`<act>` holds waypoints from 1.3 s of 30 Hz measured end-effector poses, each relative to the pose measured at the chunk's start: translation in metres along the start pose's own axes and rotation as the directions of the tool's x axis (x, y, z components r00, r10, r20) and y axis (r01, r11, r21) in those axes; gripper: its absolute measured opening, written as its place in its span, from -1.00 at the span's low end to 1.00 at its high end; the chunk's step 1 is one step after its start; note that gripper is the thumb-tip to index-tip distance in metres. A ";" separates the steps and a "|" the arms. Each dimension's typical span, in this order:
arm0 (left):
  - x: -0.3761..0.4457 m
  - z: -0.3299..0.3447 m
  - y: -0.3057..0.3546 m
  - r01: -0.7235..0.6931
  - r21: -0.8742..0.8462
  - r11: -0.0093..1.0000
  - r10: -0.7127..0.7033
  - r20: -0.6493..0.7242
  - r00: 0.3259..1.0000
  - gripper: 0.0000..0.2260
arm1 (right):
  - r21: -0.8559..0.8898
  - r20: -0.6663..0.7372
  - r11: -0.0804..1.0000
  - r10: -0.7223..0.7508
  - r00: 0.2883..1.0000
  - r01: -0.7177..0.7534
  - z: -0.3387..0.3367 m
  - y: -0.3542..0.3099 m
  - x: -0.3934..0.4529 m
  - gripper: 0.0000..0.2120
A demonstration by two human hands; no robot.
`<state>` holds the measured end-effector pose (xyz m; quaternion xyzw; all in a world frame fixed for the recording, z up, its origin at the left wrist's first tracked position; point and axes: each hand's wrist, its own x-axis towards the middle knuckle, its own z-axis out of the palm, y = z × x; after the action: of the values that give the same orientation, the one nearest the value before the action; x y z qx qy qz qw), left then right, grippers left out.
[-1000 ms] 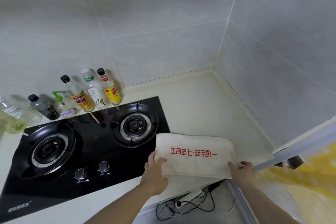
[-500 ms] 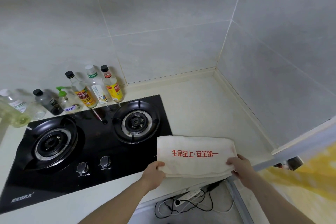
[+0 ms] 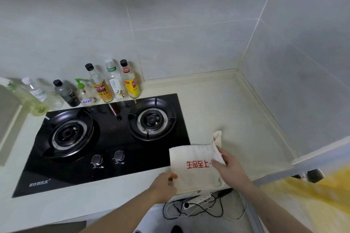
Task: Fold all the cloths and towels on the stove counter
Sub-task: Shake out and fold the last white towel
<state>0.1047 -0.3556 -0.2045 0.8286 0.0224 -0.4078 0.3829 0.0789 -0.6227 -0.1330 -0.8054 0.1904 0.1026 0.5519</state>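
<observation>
A cream towel (image 3: 193,172) with red printed characters lies at the front edge of the pale counter (image 3: 236,115), just right of the black stove. My left hand (image 3: 163,185) pinches its near left corner. My right hand (image 3: 230,166) grips the towel's right end, which is lifted and turned over toward the left, covering part of the red print. The raised flap stands up above my right fingers.
The black two-burner gas stove (image 3: 106,138) fills the left of the counter, with two knobs at its front. Several bottles (image 3: 113,83) line the back wall. Tiled walls meet in a corner at the right. A power strip and cables (image 3: 197,202) lie on the floor below.
My right hand lifted the towel's right end and carried it leftward over the towel. My left hand stayed on the near left corner. The view shifted right.
</observation>
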 end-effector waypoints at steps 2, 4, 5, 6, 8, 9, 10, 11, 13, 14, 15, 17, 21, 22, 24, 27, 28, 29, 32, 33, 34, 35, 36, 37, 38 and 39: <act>-0.002 -0.001 -0.003 -0.008 -0.001 1.000 0.008 -0.065 0.998 -0.60 | -0.031 0.030 0.999 -0.025 0.999 0.025 0.017 -0.001 -0.003 -0.50; -0.003 -0.002 -0.004 -0.013 -0.015 1.000 0.011 -0.122 0.992 -0.67 | -0.049 0.057 0.997 -0.050 0.997 0.053 0.034 0.000 -0.003 -0.51; -0.003 -0.003 -0.005 -0.016 -0.022 1.000 0.013 -0.145 0.989 -0.68 | -0.055 0.078 0.996 -0.060 0.995 0.064 0.043 0.000 -0.003 -0.52; -0.003 -0.004 -0.005 -0.020 -0.026 0.999 0.015 -0.161 0.987 -0.68 | -0.074 0.099 0.994 -0.067 0.993 0.075 0.052 0.001 -0.003 -0.51; -0.005 -0.007 -0.005 -0.024 -0.038 0.999 0.017 -0.176 0.984 -0.64 | -0.128 0.142 0.988 -0.070 0.987 0.089 0.069 0.002 -0.001 -0.47; -0.005 -0.009 -0.005 -0.023 -0.045 0.999 0.014 -0.180 0.984 -0.63 | -0.158 0.159 0.983 -0.065 0.985 0.091 0.077 0.004 0.001 -0.44; -0.005 -0.011 -0.005 -0.022 -0.055 0.998 0.012 -0.187 0.982 -0.62 | -0.190 0.175 0.977 -0.058 0.983 0.092 0.084 0.005 0.003 -0.42; -0.006 -0.013 -0.004 -0.019 -0.067 0.998 0.006 -0.194 0.981 -0.62 | -0.217 0.192 0.972 -0.050 0.980 0.092 0.091 0.005 0.004 -0.40; -0.006 -0.017 -0.004 -0.015 -0.092 0.996 -0.005 -0.216 0.976 -0.62 | -0.254 0.222 0.964 -0.021 0.975 0.079 0.102 0.007 0.007 -0.39; -0.006 -0.018 -0.004 -0.015 -0.104 0.994 -0.009 -0.225 0.974 -0.62 | -0.271 0.241 0.961 0.004 0.971 0.063 0.106 0.006 0.007 -0.38; -0.007 -0.020 -0.004 -0.016 -0.111 0.994 -0.010 -0.233 0.972 -0.62 | -0.287 0.266 0.957 0.028 0.963 0.051 0.110 0.007 0.008 -0.37; -0.007 -0.023 -0.002 -0.021 -0.122 0.992 -0.009 -0.243 0.970 -0.62 | -0.304 0.321 0.952 0.059 0.945 0.044 0.115 0.011 0.009 -0.31; -0.004 -0.027 0.002 -0.034 -0.107 0.994 0.004 -0.262 0.965 -0.62 | -0.244 0.335 0.969 0.055 0.941 0.031 0.111 0.018 0.013 -0.33; -0.002 -0.028 0.004 -0.040 -0.105 0.994 0.010 -0.273 0.962 -0.64 | -0.221 0.285 0.975 0.035 0.958 0.030 0.106 0.019 0.015 -0.41; 0.002 -0.030 0.010 -0.047 -0.117 0.992 0.010 -0.293 0.956 -0.68 | -0.190 0.121 0.981 -0.008 0.993 0.031 0.094 0.022 0.021 -0.53; 0.009 -0.032 0.024 -0.040 -0.108 0.993 0.007 -0.293 0.956 -0.64 | -0.208 -0.071 0.978 0.002 0.997 -0.017 0.073 0.024 0.034 -0.56; 0.012 -0.033 0.029 -0.037 -0.087 0.995 0.010 -0.288 0.958 -0.59 | -0.188 -0.101 0.980 0.041 0.994 -0.059 0.066 0.023 0.039 -0.53; 0.014 -0.034 0.034 -0.030 -0.077 0.997 0.007 -0.280 0.960 -0.53 | -0.159 -0.124 0.981 0.089 0.988 -0.108 0.061 0.026 0.046 -0.48; 0.025 -0.038 0.047 0.018 -0.093 0.995 -0.041 -0.243 0.969 -0.37 | -0.085 -0.127 0.963 0.242 0.962 -0.254 0.051 0.032 0.065 -0.32; 0.029 -0.040 0.051 0.039 -0.113 0.993 -0.064 -0.226 0.972 -0.33 | -0.047 -0.109 0.956 0.282 0.953 -0.288 0.050 0.035 0.070 -0.29; 0.033 -0.041 0.054 0.061 -0.153 0.986 -0.093 -0.209 0.974 -0.30 | -0.005 -0.085 0.948 0.317 0.944 -0.319 0.049 0.035 0.074 -0.28; 0.036 -0.042 0.058 0.081 -0.205 0.975 -0.121 -0.190 0.974 -0.27 | 0.036 -0.062 0.938 0.345 0.936 -0.344 0.048 0.034 0.077 -0.29; 0.039 -0.042 0.061 0.098 -0.261 0.960 -0.146 -0.174 0.974 -0.26 | 0.063 -0.045 0.931 0.364 0.930 -0.361 0.048 0.031 0.079 -0.32; 0.041 -0.042 0.065 0.112 -0.308 0.945 -0.166 -0.157 0.973 -0.26 | 0.086 -0.034 0.925 0.374 0.927 -0.370 0.048 0.029 0.081 -0.34; 0.042 -0.043 0.068 0.122 -0.343 0.931 -0.182 -0.148 0.972 -0.25 | 0.101 -0.028 0.920 0.382 0.924 -0.378 0.048 0.028 0.083 -0.36; 0.043 -0.043 0.070 0.129 -0.367 0.921 -0.194 -0.145 0.970 -0.25 | 0.123 -0.024 0.914 0.393 0.919 -0.387 0.048 0.028 0.086 -0.37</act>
<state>0.1860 -0.3888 -0.1748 0.7743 0.1986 -0.3513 0.4875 0.1474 -0.6031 -0.2067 -0.7201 0.3661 0.1800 0.5613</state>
